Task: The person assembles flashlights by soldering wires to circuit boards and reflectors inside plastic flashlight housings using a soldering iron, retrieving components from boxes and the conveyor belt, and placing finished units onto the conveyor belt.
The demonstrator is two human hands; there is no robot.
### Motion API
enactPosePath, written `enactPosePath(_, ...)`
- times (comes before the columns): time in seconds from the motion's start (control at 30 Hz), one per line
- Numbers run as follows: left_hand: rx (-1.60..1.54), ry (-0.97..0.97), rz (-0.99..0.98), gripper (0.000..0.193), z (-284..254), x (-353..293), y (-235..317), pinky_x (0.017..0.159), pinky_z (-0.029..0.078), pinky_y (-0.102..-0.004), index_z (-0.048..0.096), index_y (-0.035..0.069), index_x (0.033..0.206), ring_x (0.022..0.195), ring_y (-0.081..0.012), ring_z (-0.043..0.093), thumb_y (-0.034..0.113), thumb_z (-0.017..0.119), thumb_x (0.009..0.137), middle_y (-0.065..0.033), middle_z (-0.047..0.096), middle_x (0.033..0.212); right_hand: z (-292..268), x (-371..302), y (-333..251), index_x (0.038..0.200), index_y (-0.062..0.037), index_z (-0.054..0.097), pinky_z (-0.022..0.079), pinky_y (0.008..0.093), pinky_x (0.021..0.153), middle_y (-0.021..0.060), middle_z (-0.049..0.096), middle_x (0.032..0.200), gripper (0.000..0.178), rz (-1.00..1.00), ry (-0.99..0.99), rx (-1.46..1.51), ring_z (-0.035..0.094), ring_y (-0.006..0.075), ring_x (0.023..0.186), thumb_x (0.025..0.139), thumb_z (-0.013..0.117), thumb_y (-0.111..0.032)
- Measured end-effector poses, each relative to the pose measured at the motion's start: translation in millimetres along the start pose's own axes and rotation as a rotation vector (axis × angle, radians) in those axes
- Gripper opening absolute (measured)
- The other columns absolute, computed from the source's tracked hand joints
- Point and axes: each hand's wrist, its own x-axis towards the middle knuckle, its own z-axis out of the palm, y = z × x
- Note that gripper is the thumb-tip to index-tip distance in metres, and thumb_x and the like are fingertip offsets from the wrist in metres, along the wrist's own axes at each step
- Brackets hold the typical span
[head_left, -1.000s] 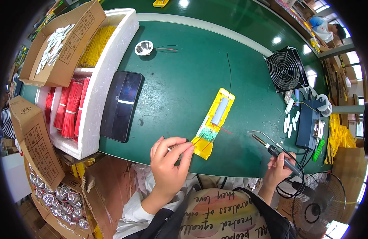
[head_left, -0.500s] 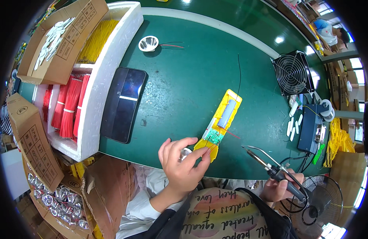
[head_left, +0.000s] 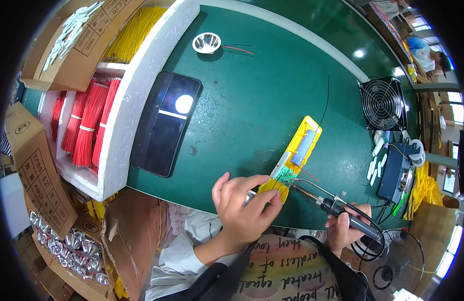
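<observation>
My left hand [head_left: 244, 205] pinches a thin red wire [head_left: 277, 190] at the near end of a yellow flashlight housing [head_left: 293, 144]. A shiny reflector [head_left: 250, 196] shows partly under that hand, mostly hidden. In the housing lie a grey-blue cylindrical battery cell [head_left: 304, 146] and a green circuit board [head_left: 285, 174]. My right hand [head_left: 346, 230] is closed round the dark handle of a soldering iron [head_left: 356, 223] with a curved metal tube alongside. The iron's tip is at the board, close to my left fingertips; whether it touches is too small to tell.
A reflector with leads [head_left: 207, 43] and a dark phone [head_left: 164, 128] lie to the left. A white foam box [head_left: 116, 135] holds red and yellow wires. On the right are a black fan [head_left: 382, 104], white strips [head_left: 376, 168], a soldering station [head_left: 394, 173] and a solder spool [head_left: 416, 153].
My right hand has brought the soldering iron leftward to the circuit board. My left hand keeps its pinch by the board. The whole view has shifted slightly.
</observation>
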Motion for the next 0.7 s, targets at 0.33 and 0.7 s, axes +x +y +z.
enactPosePath(0.33,-0.01,0.004,0.009,0.013,1.8,0.5,-1.3,0.082,0.033,-0.0435,0.061,0.013,0.065,0.077,-0.0165,0.051,0.012,0.069,0.056,0.0012,0.055,0.089,6.1,5.2,-6.1,0.081,-0.0006,0.039,0.038,0.0193,0.034,0.01,0.048,0.058,0.023,0.061,0.035,0.006,0.045,0.0103,0.038,0.074,0.058,-0.012)
enactPosePath(0.7,-0.008,0.021,0.012,0.012,3.6,-0.2,-1.9,0.082,0.033,-0.0419,0.061,0.013,0.065,0.075,-0.0162,0.05,0.011,0.068,0.056,0.0027,0.056,0.087,5.9,5.1,-5.6,0.081,-0.0007,0.039,0.037,0.019,0.035,0.0098,0.048,0.058,0.023,0.067,0.038,0.003,0.046,0.01,0.039,0.074,0.058,-0.012)
